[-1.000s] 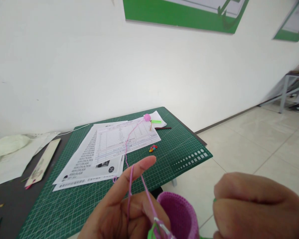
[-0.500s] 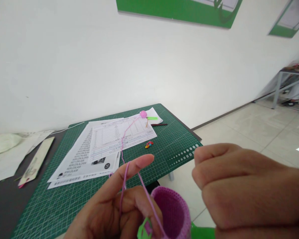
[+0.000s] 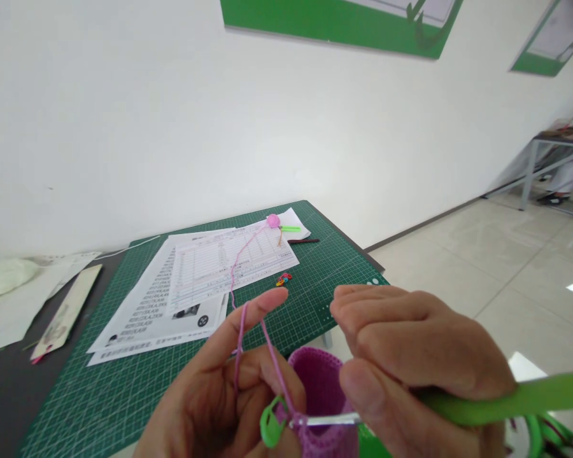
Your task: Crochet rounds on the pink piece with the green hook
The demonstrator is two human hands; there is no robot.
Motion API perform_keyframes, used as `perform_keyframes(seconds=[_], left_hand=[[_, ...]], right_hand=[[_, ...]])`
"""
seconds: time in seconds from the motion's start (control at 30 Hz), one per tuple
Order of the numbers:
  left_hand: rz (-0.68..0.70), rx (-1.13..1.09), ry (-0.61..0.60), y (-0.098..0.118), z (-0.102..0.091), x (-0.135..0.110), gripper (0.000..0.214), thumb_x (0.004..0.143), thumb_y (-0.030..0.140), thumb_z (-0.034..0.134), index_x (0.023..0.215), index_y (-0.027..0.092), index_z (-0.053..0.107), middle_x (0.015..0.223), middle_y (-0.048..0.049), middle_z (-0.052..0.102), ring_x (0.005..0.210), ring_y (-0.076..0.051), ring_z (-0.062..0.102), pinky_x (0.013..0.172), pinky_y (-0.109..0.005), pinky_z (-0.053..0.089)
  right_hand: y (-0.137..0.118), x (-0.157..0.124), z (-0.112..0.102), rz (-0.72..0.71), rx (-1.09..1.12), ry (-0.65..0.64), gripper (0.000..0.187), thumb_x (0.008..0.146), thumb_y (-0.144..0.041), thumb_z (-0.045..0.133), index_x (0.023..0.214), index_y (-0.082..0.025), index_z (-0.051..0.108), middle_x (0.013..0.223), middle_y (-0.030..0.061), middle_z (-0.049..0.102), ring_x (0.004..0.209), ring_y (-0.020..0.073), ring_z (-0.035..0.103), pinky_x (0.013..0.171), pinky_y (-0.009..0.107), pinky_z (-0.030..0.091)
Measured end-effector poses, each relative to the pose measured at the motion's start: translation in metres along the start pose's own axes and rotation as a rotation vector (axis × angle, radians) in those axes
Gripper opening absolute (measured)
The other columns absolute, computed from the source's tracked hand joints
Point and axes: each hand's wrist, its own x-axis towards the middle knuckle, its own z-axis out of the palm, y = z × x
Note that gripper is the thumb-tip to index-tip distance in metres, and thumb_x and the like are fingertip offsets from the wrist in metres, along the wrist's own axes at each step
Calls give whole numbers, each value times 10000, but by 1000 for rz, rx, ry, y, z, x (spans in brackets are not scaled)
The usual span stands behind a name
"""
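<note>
My left hand (image 3: 233, 388) pinches the rim of a pink-purple crochet piece (image 3: 322, 381), a hollow tube with its opening facing up. Pink yarn (image 3: 273, 356) loops over the raised left index finger and runs down to the rim. A green stitch marker (image 3: 271, 423) hangs at the edge beside the left fingers. My right hand (image 3: 410, 356) is closed around a crochet hook (image 3: 496, 397) with a green handle. The hook's metal tip is at the stitches on the rim, next to the left fingertips.
A green cutting mat (image 3: 138, 388) covers the table. On it lie printed sheets (image 3: 229, 264), a small pink yarn ball (image 3: 273, 221), several coloured stitch markers (image 3: 283, 279) and a dark thin stick (image 3: 303, 241). A bone-coloured strip (image 3: 67, 312) lies at the left. A person's leg (image 3: 570, 175) shows at the far right.
My right hand has moved left and turned, bringing the crochet hook into view with its tip at the rim. My left hand stays nearly in place, yarn still over its index finger.
</note>
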Motion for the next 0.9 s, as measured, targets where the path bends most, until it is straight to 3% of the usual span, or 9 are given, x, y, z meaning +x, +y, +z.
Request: perform_keyframes(seconds=[0.07,0.3,0.4,0.5,0.63,0.7,0.8,0.9], left_hand=[[-38,-31,90,0,3,-1,769,288,338,1025,1024,321,798,470,26,663,392,-24,416,443,-119,375],[-52,-23,96,9,12,-3,673,278,313,1025,922,283,831,464,-42,708,391,-55,486,432,-145,362],[-45,-3,91,10,14,-3,610,323,306,1020,902,287,831,455,-25,704,419,-68,542,457,-137,415],[-32,6,69,7,15,-1,638,288,258,1024,894,315,831,458,-9,709,412,-54,526,460,-124,419],[-71,23,68,7,14,5,662,221,399,1005,861,356,839,432,-33,692,403,-122,560,431,-192,451],[-86,14,32,9,13,5,646,235,371,1008,858,367,837,449,-17,700,426,-136,588,453,-202,478],[-90,-46,-30,14,9,2,557,350,335,1005,880,333,834,523,-7,742,480,-137,626,542,-217,538],[-33,12,-57,15,4,-3,486,519,271,963,977,317,808,582,-3,748,514,-147,634,539,-224,538]], right_hand=[[-3,-3,-2,91,6,61,439,897,-189,474,627,-187,128,559,-56,153,492,83,216,493,288,252],[-3,3,-16,193,112,-105,468,925,-246,486,614,-186,141,537,-54,167,489,81,230,489,283,234],[2,2,-20,319,296,-172,506,936,-264,515,591,-177,155,528,-57,150,494,77,202,466,269,195],[11,-4,-16,451,593,-237,500,957,-286,515,562,-185,226,513,-58,240,495,70,234,453,253,197],[20,-13,3,528,864,-125,446,956,-286,507,563,-192,319,542,-58,270,487,58,265,423,221,204],[19,-16,13,427,689,16,457,953,-278,509,549,-188,314,525,-63,236,463,55,237,410,223,191],[13,-18,20,57,108,271,432,936,-240,526,552,-185,335,479,-70,254,450,62,273,476,259,267],[10,-20,15,-189,-357,316,327,921,-200,528,610,-200,430,480,-64,383,481,84,376,569,305,362]])
